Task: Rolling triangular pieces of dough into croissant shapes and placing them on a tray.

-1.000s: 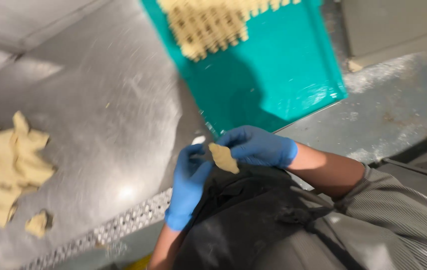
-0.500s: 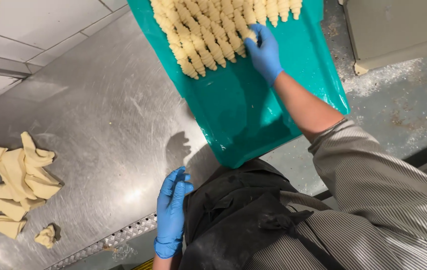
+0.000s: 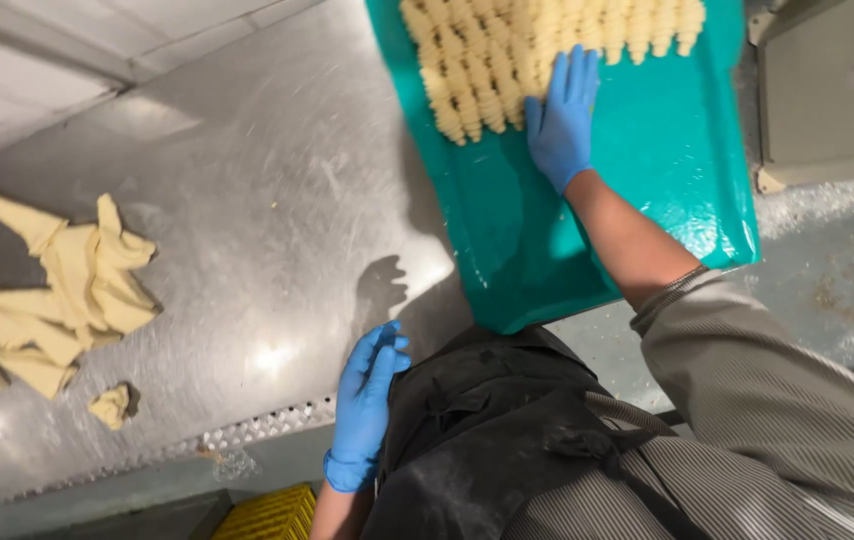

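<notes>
My right hand [image 3: 560,117], in a blue glove, lies flat with fingers spread on the teal tray [image 3: 647,200], its fingertips touching the rows of rolled dough pieces [image 3: 507,55] at the tray's far end. It holds nothing. My left hand [image 3: 367,395], also blue-gloved, hangs near the steel table's front edge beside my dark apron [image 3: 487,440], fingers loosely apart and empty. A pile of flat triangular dough pieces [image 3: 47,290] lies on the steel table [image 3: 247,220] at the left, well away from both hands.
A small crumpled dough scrap [image 3: 112,405] sits near the table's front edge at the left. A perforated strip [image 3: 247,435] runs along that edge. A yellow crate [image 3: 267,515] shows below the table. A grey box [image 3: 832,90] stands right of the tray.
My right hand carried a rolled dough piece from near my body out to the tray, set it among the rows and now rests flat there. My left hand stayed low by the apron.
</notes>
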